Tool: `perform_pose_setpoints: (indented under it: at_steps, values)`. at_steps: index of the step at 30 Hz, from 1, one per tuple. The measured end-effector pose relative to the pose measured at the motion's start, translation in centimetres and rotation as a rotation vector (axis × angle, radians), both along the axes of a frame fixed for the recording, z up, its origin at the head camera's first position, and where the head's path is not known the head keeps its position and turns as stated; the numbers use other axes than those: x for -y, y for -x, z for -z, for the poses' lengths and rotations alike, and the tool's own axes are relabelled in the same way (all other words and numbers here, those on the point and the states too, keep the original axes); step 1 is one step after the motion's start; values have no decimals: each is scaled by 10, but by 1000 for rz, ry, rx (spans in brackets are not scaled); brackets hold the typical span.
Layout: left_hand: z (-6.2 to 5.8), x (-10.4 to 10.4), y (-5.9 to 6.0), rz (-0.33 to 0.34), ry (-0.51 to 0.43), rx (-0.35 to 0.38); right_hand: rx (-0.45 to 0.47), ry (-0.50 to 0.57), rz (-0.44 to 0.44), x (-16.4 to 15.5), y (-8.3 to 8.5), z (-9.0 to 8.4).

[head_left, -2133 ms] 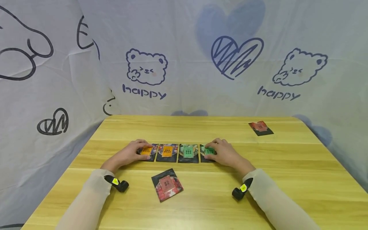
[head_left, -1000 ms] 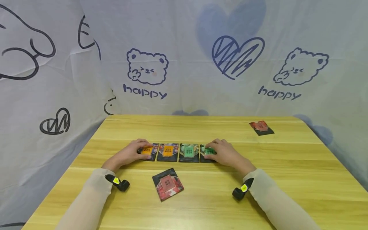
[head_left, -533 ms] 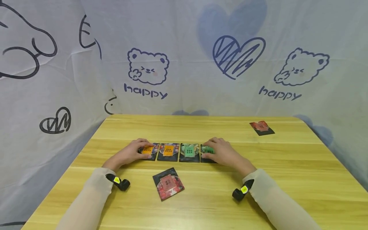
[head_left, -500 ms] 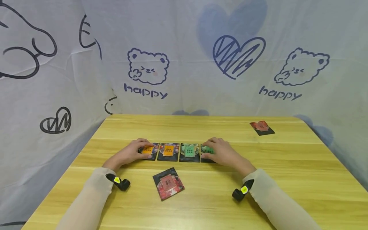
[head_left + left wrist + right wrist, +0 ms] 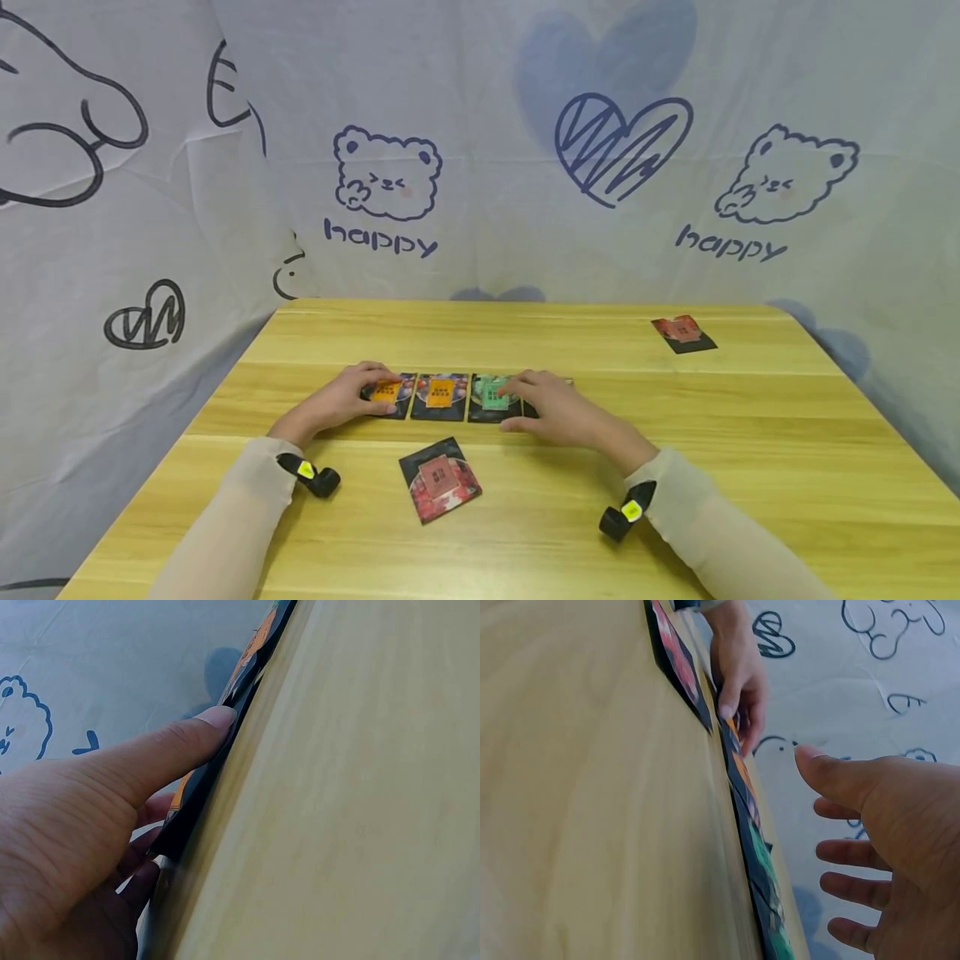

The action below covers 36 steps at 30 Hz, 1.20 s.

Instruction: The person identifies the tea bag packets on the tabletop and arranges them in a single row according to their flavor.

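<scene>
Four dark cards lie in a row on the wooden table (image 5: 525, 333): two with orange labels and two with green ones. My left hand (image 5: 348, 398) grips the leftmost orange card (image 5: 386, 392), thumb on its near edge (image 5: 196, 802) and fingers over its far edge. The second orange card (image 5: 439, 395) lies bare beside it. My right hand (image 5: 551, 408) spreads open over the right end of the row, its fingertips at the first green card (image 5: 489, 397); the rightmost green card is almost hidden beneath it. In the right wrist view the right hand (image 5: 885, 817) hovers with its fingers apart beside the row (image 5: 769, 900).
A red-labelled card (image 5: 438, 479) lies askew near the front, between my forearms. Another red card (image 5: 682, 332) sits at the far right of the table. A white printed cloth (image 5: 480, 167) hangs behind and to the left.
My right hand has slid left from the rightmost green card towards the first green one, and its fingers have spread. The left hand and the cards have not moved.
</scene>
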<state>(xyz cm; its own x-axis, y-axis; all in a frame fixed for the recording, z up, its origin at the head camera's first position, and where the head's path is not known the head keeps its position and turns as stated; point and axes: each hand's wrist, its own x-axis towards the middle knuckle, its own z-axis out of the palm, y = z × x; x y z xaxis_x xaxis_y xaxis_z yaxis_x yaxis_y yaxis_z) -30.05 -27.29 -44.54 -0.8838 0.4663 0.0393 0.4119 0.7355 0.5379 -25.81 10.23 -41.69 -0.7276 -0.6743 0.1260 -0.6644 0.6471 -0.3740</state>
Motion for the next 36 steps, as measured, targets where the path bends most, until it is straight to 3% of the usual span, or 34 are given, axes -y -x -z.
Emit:
perform_pose_setpoints:
  at_steps: [7,12,21,36]
  values:
    - [2,4,-6,6,-5,7,-27,-59,-132,17,-8,6]
    - [6,8,-9,1,-9,18,7,-117,-166,31,-16,8]
    - [2,2,1,1,-8,5,37,-107,-202,44,-18,2]
    - [0,1,2,10,-5,0,147,-74,-487,77,-13,0]
